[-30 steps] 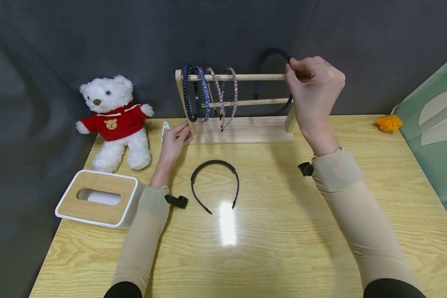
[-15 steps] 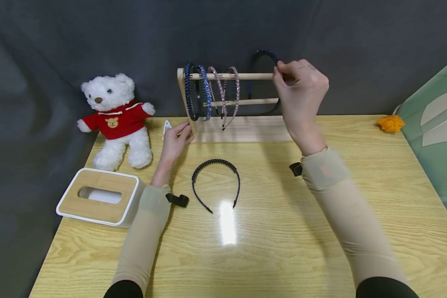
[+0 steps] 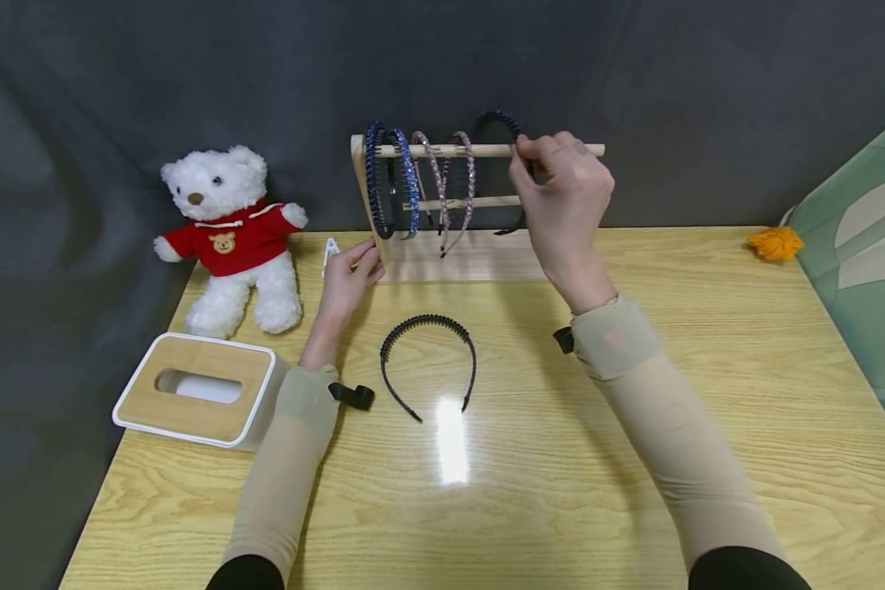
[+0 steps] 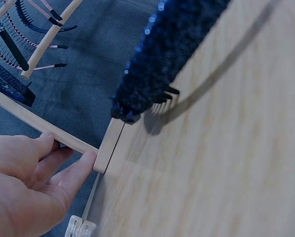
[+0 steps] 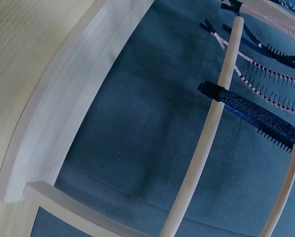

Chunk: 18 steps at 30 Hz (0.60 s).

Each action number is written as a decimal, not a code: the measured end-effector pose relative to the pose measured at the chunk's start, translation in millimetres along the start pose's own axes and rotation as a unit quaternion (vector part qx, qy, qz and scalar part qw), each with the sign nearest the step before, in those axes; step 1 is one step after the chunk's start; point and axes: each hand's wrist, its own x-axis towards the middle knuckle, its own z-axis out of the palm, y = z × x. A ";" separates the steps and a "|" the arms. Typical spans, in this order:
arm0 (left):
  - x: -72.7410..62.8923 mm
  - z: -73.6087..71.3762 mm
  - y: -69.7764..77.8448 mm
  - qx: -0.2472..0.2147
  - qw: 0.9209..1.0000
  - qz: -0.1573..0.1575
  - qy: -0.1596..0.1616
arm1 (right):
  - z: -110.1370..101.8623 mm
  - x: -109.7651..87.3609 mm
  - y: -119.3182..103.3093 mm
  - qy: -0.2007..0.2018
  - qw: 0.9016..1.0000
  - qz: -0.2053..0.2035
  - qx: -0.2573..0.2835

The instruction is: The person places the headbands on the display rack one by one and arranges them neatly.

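My left hand (image 3: 350,279) is at the foot of the left upright of a wooden headband rack (image 3: 460,256); in the left wrist view thumb and fingers pinch that upright. High over the rack's right part, my right hand (image 3: 566,197) pinches a dark blue toothed headband (image 3: 498,117) between thumb and fingers. The right wrist view has this headband (image 5: 258,116) across both rods, one tip past the lower rod. Further left hang blue glittery headbands (image 3: 406,184) and pink ones (image 3: 468,176). A dark headband (image 3: 428,319) lies on the table in front, tips toward me.
A white teddy bear (image 3: 224,246) in a red top sits at the left, behind a tissue box (image 3: 199,393) with a wooden lid. A small white object (image 3: 330,247) is beside my left hand. Orange yarn (image 3: 776,243) lies at the back right.
My right hand has moved left along the top rod with the dark blue headband, and a little lower. The left hand keeps its hold on the upright.
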 end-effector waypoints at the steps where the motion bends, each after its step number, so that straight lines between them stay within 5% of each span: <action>1: 0.3 0.0 -0.5 0.001 1.000 0.000 0.000 | 0.8 -1.1 -0.6 -0.002 1.000 -0.004 -0.004; 18: 1.3 0.0 -1.5 0.001 1.000 0.001 0.002 | 14.3 -11.2 -6.6 0.001 0.999 -0.033 0.023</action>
